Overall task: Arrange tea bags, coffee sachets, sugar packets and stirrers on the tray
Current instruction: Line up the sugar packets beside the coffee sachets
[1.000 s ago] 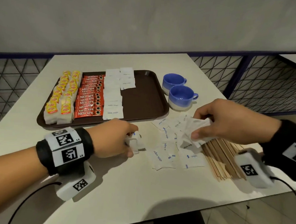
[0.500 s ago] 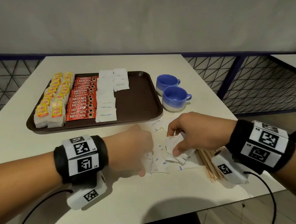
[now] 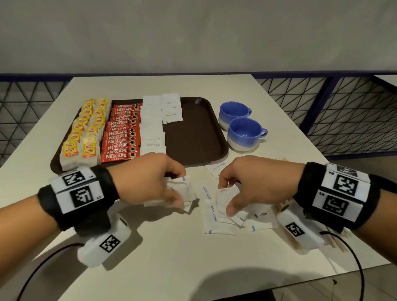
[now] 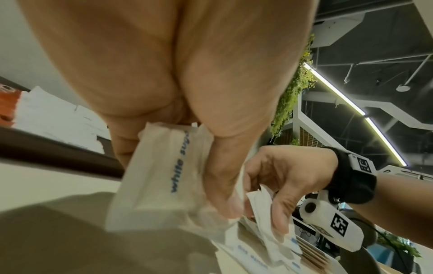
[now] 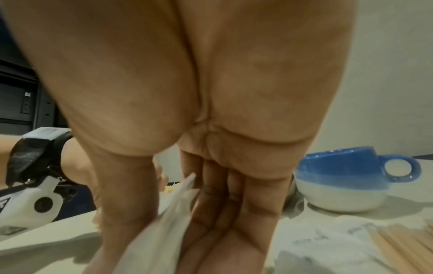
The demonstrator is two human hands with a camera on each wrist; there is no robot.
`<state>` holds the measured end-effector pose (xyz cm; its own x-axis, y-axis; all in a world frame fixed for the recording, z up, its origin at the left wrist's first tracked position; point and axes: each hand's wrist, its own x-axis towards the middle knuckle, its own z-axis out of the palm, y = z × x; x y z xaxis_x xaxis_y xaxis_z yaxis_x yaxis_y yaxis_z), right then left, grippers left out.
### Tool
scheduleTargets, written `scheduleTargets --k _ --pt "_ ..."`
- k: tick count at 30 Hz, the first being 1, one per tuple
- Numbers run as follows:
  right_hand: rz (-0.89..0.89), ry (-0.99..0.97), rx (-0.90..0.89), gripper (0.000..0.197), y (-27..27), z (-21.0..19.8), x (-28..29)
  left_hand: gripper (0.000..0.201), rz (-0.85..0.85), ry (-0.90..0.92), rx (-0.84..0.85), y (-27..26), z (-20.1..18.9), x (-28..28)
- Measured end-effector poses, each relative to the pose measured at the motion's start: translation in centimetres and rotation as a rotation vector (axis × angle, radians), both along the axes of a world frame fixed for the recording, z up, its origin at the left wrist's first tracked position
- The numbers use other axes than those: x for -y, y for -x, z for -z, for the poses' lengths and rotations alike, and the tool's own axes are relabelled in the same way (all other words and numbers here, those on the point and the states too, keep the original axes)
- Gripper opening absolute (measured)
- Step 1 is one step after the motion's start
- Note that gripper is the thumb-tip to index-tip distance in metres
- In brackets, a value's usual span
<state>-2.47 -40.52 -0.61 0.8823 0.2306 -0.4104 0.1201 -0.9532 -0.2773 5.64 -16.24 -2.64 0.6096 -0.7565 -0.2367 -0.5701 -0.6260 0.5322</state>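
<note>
White paper: both hands work the loose sugar packets (image 3: 219,222) on the near part of the desk (image 3: 164,252). Left hand (image 3: 145,179) has its grip closed round a small bunch of packets (image 4: 161,176), thumb over the front, fingers behind; "white sugar" print legible in the left wrist view. Right hand (image 3: 255,183) pinches a few more packets (image 5: 161,222) between thumb and fingers, fingertips down among the loose ones. Several packets lie flat between and under the hands; one sits apart, just short of the tray's near edge.

Wooden stirrers (image 5: 398,244): a bundle on the desk under and behind the right wrist, mostly hidden in the head view. None on the tray yet.

Beyond the hands, brown tray (image 3: 193,136). Left to right on it: tea bags (image 3: 88,130) in two columns, coffee sachets (image 3: 122,135) in one red column, sugar packets in one full column plus a short second column at the far end. Right part of the tray is bare. Two blue cups (image 3: 242,129) stand on the desk just right of the tray.

Judgement: step in hand is gathering the remaining sugar. Next move calls for squaring the held bunches and extending the short second column toward the near edge, without disturbing the finished column beside it. Stirrers follow.
</note>
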Motion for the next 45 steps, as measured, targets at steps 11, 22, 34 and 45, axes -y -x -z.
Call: scheduleTargets --k 11,22,34,45 --pt "0.105 0.057 0.054 0.042 1.2 -2.7 4.2 0.039 0.289 -0.207 0.217 -0.7 2.0 5.9" --pt "0.030 0.111 -0.078 0.067 0.4 -0.2 4.3 0.038 0.139 -0.178 0.172 -0.2 1.5 2.6" --pt "-0.058 0.153 -0.060 0.030 -0.2 0.0 2.9 0.031 0.168 -0.008 -0.025 1.2 -1.3 4.0" --pt "0.053 -0.053 0.065 0.035 1.2 -1.9 4.6 0.036 0.327 -0.178 0.175 3.9 3.0 7.5"
